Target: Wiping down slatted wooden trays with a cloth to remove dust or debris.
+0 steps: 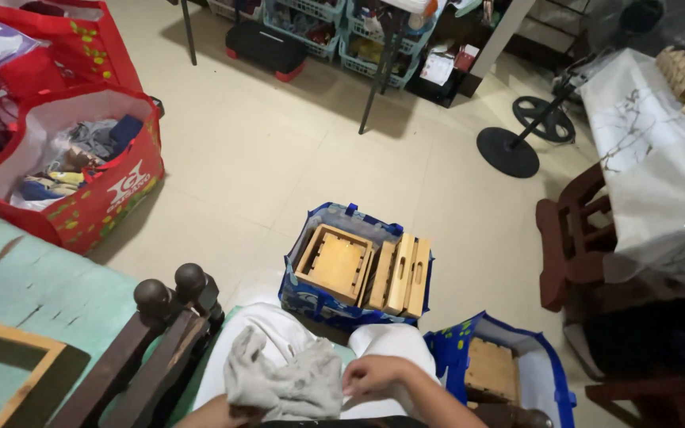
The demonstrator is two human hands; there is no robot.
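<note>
A crumpled grey cloth (283, 384) lies on my lap, over my white trousers (382, 341). My right hand (374, 374) pinches its right edge with curled fingers. My left hand (220, 412) sits at the bottom edge, mostly out of frame, under or against the cloth's lower left corner. Just beyond my knees on the floor stands a blue bag (354, 265) packed with light wooden boxes (334, 263) and flat slotted wooden pieces (402, 273).
A second blue bag (533, 380) with a wooden box sits at my right. Red bags (89, 202) of clothes stand at left. A dark wooden chair back (152, 341) and a green tabletop (33, 293) are close left; a fan base (507, 150) and a covered table (660, 174) at right.
</note>
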